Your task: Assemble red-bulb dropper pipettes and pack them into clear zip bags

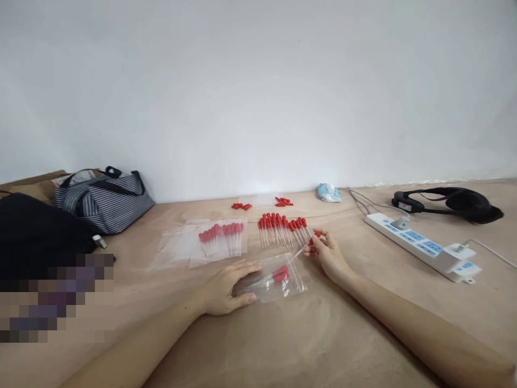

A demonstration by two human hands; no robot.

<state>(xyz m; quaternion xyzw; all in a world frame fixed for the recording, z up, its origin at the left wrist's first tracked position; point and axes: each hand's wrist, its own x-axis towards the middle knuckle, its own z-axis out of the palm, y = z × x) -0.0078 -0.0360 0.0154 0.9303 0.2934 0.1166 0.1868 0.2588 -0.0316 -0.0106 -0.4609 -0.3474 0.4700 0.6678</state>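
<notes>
My right hand [329, 257] pinches a glass dropper [304, 248] by its red rubber bulb, with the clear tube slanting down to the left. The tube's tip is near the edge of a clear zip bag [297, 288]. Inside that bag lie a few droppers [280, 274] with red bulbs. My left hand [228, 288] rests at the bag's left end, thumb and fingers spread apart on either side of it. Just beyond my right hand is a row of loose droppers [277, 229], bulbs pointing away from me.
Filled clear bags [222, 240] of droppers overlap at the left. Loose red bulbs [241, 206] lie near the wall, beside glass tubes. A tissue pack [329, 192], a power strip [416, 242] and a black headset [464, 203] stand right. A striped bag [109, 202] sits far left.
</notes>
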